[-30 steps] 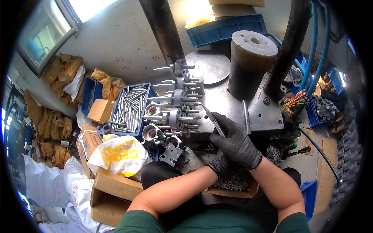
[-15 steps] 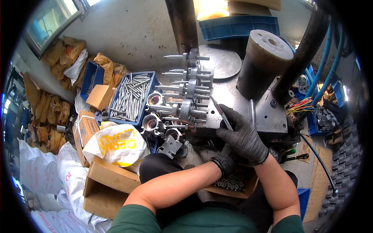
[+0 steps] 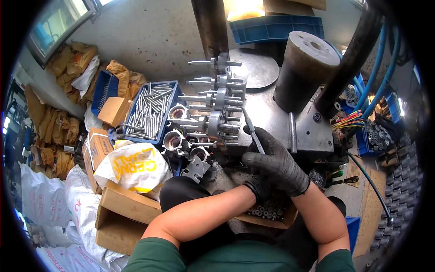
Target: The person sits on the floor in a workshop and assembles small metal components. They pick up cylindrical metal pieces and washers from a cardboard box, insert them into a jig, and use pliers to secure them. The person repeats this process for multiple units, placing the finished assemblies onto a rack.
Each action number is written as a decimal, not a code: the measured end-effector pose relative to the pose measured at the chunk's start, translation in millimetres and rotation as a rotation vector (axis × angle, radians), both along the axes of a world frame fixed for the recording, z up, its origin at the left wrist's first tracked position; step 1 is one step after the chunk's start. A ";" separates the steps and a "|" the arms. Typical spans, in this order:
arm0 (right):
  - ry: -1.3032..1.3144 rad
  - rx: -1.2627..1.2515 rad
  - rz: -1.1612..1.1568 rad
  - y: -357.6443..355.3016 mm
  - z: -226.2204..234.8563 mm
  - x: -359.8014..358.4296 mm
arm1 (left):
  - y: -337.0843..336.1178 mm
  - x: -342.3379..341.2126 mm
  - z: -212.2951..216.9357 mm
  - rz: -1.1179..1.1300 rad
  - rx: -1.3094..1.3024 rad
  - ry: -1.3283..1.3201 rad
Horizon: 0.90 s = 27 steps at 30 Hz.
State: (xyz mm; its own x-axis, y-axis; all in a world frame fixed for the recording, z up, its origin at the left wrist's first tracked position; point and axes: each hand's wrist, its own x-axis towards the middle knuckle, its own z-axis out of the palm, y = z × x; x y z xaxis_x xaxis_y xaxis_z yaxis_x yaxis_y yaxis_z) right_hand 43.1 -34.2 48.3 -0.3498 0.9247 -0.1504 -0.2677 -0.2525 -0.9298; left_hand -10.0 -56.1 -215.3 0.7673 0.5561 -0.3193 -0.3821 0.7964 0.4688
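My right hand (image 3: pixel 282 165), in a dark grey work glove, is closed around a slim metal shaft (image 3: pixel 253 132). The shaft points up and away, tilted to the left, its tip beside the row of rotor assemblies (image 3: pixel 220 122) on the metal machine table (image 3: pixel 265 109). My left hand (image 3: pixel 259 187), gloved too, is tucked beneath the right one above a cardboard box (image 3: pixel 288 221) of small metal parts. Its fingers are hidden, so its grip cannot be seen. A separate metal rod (image 3: pixel 292 131) lies on the table near my right hand.
A blue crate (image 3: pixel 152 109) full of loose shafts stands left, with motor housings (image 3: pixel 173 140) beside it. A thick metal cylinder (image 3: pixel 306 72) rises from the table. A white plastic bag (image 3: pixel 131 168) and an open carton (image 3: pixel 122 217) sit at my left; screwdrivers (image 3: pixel 351 180) lie right.
My hands have shifted slightly left, and the right hand still grips the shaft. The whole view has moved a little; the things on the table keep their places.
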 end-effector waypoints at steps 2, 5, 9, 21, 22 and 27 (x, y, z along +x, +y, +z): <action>-0.129 0.098 -0.089 -0.9 -14.5 1.1 | 7.2 1.6 57.3 0.069 -0.151 0.102; -0.223 0.187 -0.145 -5.0 -19.3 -4.7 | 15.6 -6.9 104.2 0.089 -0.158 0.112; 0.070 -0.162 -0.003 -11.8 -2.1 13.6 | 21.3 -12.0 137.9 0.109 -0.087 0.118; -0.124 0.096 -0.278 -42.5 -31.7 94.1 | 30.0 -25.4 162.2 0.089 0.154 0.234; -0.187 0.098 -0.279 -44.5 -35.0 97.9 | 31.2 -26.9 157.0 0.085 0.166 0.223; -0.345 0.072 -0.268 -55.7 -53.3 115.0 | 28.6 -23.7 164.4 0.029 0.163 0.197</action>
State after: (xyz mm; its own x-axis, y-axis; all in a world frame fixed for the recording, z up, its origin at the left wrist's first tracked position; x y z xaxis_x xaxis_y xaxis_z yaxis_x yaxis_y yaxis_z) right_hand 158.0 -89.9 -5.0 -0.0367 0.9883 -0.1480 0.0143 -0.1475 -0.9890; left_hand -33.7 -27.5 -50.9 0.6819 0.6336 -0.3655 -0.2922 0.6940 0.6580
